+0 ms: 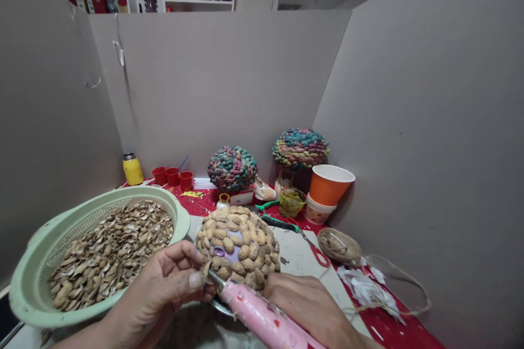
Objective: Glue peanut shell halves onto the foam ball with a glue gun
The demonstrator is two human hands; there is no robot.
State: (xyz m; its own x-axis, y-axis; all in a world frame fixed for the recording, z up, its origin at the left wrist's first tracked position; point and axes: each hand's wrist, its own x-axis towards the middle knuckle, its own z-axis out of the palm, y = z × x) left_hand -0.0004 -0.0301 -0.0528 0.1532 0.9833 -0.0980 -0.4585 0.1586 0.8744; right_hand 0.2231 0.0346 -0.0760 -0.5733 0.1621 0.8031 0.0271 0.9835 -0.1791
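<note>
Pinching peanut shell [204,271], left fingers [191,280] curled.

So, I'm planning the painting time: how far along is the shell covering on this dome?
Shells already cover most of the dome. In hand: the left hand pinches a loose shell at the tip of the glue gun that the right hand holds. Left: a bare purple patch at the front.
</note>
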